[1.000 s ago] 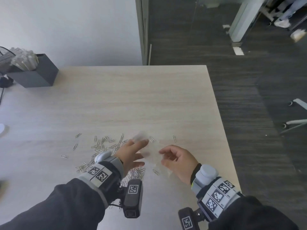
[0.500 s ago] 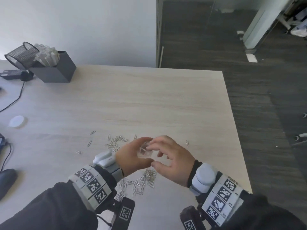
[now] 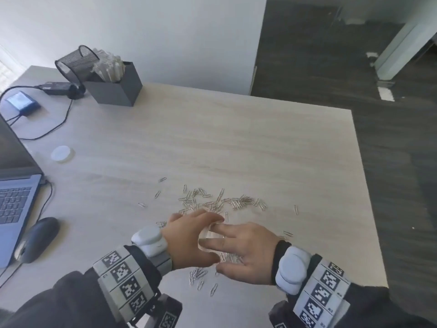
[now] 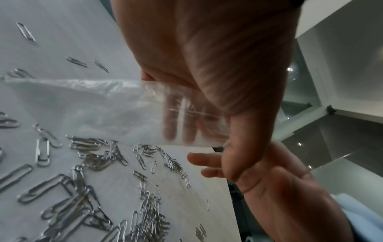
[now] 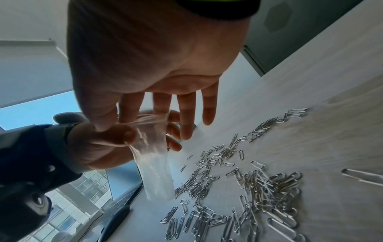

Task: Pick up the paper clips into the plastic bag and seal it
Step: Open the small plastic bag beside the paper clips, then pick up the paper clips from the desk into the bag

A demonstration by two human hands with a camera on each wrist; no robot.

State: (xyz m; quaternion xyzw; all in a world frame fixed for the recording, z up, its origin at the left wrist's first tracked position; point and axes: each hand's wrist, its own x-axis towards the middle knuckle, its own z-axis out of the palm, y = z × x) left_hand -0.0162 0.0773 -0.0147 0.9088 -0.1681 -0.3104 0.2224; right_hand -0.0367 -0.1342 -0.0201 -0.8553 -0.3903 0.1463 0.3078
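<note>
A small clear plastic bag [image 3: 207,235] hangs between my two hands, just above the table [image 3: 236,150]. My left hand [image 3: 196,233] pinches its upper part between thumb and fingers; the bag [image 4: 99,106] droops toward the clips. My right hand [image 3: 243,252] has straight, spread fingers, and its index and middle tips touch the bag's mouth [image 5: 145,119]. Silver paper clips [image 3: 212,202] lie scattered beyond the hands, with more [image 3: 198,275] under and in front of them. The bag [image 5: 155,172] looks empty.
A laptop [image 3: 16,197] and a dark mouse [image 3: 37,237] sit at the left. A black box of white sticks [image 3: 115,88] and a mesh cup [image 3: 75,60] stand at the back left. A white lid [image 3: 61,153] lies left of centre. The table's right edge [image 3: 364,185] is near.
A second ago the hands were apart with the bag between them. They then closed together on the bag. Now the right fingers have straightened out at its mouth.
</note>
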